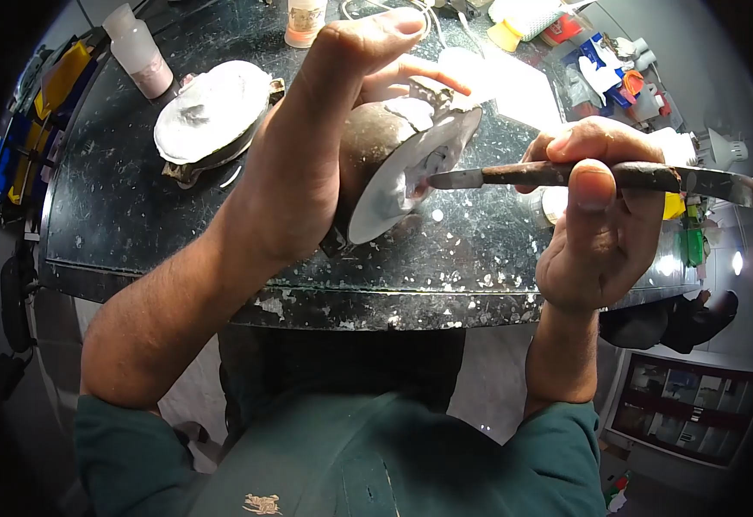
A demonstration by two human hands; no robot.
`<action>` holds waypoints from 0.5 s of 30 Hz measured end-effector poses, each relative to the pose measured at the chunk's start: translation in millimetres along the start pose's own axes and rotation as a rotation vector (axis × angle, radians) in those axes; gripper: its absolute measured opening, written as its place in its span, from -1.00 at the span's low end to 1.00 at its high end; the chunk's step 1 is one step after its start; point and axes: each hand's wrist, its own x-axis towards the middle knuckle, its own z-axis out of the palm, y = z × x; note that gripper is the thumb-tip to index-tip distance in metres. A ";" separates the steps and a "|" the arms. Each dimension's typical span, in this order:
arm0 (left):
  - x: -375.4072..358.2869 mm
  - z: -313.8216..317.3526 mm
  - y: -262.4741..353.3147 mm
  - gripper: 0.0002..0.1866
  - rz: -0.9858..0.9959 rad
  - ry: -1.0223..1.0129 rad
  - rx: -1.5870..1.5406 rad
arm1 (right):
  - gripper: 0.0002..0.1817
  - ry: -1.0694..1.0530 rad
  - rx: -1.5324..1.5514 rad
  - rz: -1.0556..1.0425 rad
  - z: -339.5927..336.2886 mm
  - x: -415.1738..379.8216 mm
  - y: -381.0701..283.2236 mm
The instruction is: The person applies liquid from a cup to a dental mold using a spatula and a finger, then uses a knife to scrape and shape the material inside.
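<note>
My left hand (pixel 307 146) is wrapped round a brownish metal piece (pixel 372 142) with a white, plaster-like face (pixel 385 194), tilted on edge above the dark table. Its fingers are partly hidden behind the piece. In my right hand (pixel 600 215) is a knife (pixel 549 175) with a dark handle, held level by thumb and fingers. The narrow blade points left, and its tip meets a reddish spot near the middle of the white face. A second white plaster piece (pixel 212 112) in a metal holder lies on the table to the left.
The dark, white-speckled table (pixel 143 215) has its near edge below my hands. A bottle with pink contents (pixel 139 56) stands at the back left, another container (pixel 305 21) at the back. Blue, white and orange items (pixel 609 73) crowd the back right, beside a white sheet (pixel 523 95).
</note>
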 end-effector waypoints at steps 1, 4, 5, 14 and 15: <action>-4.7 1.5 -4.5 -0.35 -0.043 0.070 -0.127 | -0.63 0.000 -0.001 -0.001 -0.6 0.2 -0.5; -5.8 4.0 -5.3 -0.35 -0.083 0.149 -0.250 | -0.61 -0.010 -0.006 -0.002 -4.8 -1.1 -2.1; -4.1 5.3 -3.3 -0.35 -0.081 0.159 -0.243 | -0.60 0.014 -0.020 0.001 -7.2 -2.8 -1.3; -9.4 2.9 5.1 -0.47 -0.258 0.301 -0.249 | -0.64 -0.039 0.010 -0.018 -15.5 -23.5 -9.0; -10.0 1.0 5.6 -0.50 -0.322 0.354 -0.404 | -0.68 -0.068 -0.136 -0.031 -15.2 -26.3 -15.8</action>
